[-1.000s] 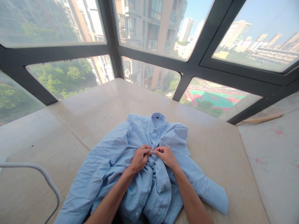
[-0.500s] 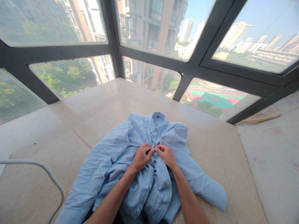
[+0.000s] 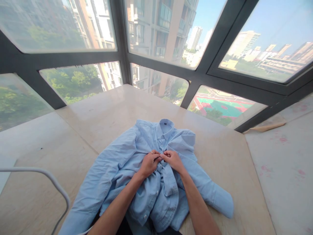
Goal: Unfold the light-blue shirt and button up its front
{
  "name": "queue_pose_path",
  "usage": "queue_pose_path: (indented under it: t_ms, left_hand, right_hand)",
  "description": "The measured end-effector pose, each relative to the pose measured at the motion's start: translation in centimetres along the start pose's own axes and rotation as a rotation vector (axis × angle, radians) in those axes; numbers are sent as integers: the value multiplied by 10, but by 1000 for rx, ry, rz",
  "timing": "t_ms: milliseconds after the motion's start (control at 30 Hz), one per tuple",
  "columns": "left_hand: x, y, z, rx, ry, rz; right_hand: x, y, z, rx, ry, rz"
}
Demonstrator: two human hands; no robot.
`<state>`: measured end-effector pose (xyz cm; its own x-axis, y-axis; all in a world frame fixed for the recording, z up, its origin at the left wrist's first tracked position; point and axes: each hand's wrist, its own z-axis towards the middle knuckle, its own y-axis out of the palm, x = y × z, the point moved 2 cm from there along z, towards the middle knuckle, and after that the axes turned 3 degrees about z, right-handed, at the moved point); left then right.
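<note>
A light blue button-up shirt [image 3: 122,148] lies front up, its collar pointing away from me and both sleeves spread to the sides. My left hand [image 3: 149,164] wears a ring and pinches the front placket at chest height. Right beside it, my right hand [image 3: 173,160] pinches the same stretch of placket, and the fingertips of both hands meet. Whatever button or buttonhole lies between them is hidden by the fingers. Below the hands the two front edges hang apart, with a white button [image 3: 145,216] showing near the hem.
The shirt rests on a beige stone ledge [image 3: 80,130] in a window corner. Dark window frames [image 3: 156,67] border its far side. A curved white tube [image 3: 55,181] stands at the left. Flower-patterned wall covering [image 3: 278,169] runs along the right, its upper edge peeling.
The camera view has shifted slightly. My fingers have moved a little at the placket, the right fingertips drawing closer over the left ones. The shirt lies as before.
</note>
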<state>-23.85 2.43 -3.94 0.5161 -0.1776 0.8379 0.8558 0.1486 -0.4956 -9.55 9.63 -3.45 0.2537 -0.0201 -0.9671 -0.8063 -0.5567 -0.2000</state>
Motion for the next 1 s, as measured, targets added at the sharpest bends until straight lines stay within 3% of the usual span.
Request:
queue_pose_path:
  t_ms: [267,500,800,1000]
  left_hand:
    - [-5,3,-2,89,-7,50]
    - [-3,1,-5,137,1,117]
    - [-2,1,-3,167,-26,94]
    - [-1,0,-2,182,-33,75]
  right_hand:
    - [-3,-2,2,-28,-40,-182]
    - [-8,-6,5,-147,-34,-251]
    - [-4,6,-2,73,-84,-300]
    - [-8,-5,-7,-130,-27,-102]
